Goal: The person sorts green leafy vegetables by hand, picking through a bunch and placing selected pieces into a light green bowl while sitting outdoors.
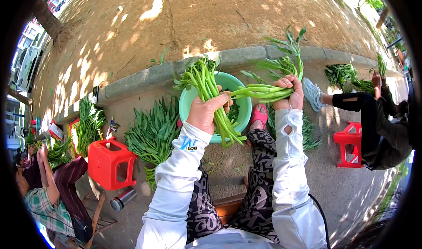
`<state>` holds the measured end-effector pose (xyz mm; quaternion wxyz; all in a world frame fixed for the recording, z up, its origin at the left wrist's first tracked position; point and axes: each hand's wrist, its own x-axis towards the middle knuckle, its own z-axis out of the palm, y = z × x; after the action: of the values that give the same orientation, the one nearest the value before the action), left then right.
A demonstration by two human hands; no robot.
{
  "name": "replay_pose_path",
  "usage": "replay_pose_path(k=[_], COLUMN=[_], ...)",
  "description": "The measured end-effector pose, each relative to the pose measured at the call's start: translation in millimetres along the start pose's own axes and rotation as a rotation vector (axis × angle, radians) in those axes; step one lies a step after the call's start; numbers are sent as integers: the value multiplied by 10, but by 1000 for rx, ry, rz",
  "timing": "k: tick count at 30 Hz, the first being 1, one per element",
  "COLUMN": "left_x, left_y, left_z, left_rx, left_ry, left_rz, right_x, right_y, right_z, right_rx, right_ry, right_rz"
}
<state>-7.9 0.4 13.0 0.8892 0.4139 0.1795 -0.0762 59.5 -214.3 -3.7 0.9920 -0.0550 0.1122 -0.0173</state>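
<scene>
Left hand (203,114) clenched round thick green-stemmed vegetable bundle (205,80), over round mint-green plastic basin (186,102). Right hand (292,92) gripping thinner leafy green bunch (262,93). Likely bundling; next calls for aligning stems.

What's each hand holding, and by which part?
Left hand: a thicker water spinach bunch, around its stems. Right hand: a thinner water spinach bunch, also by the stems.
</scene>
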Motion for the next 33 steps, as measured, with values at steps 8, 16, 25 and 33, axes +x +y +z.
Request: replay_pose_path(k=[8,16,25,33], left_x=[-38,9,127,25], left_y=[112,-60,-223,-99], left_z=[-86,-41,-76,30], left_rx=[107,487,761,700], left_ry=[-44,-27,-150,-388], left_rz=[12,267,421,295], right_x=[62,-199,-367,-386], right_y=[-226,301,711,661], right_z=[24,283,308,378], right_rx=[-165,-873,-1186,-1350], right_ry=[88,6,-381,-354], right_rz=[-45,175,204,206])
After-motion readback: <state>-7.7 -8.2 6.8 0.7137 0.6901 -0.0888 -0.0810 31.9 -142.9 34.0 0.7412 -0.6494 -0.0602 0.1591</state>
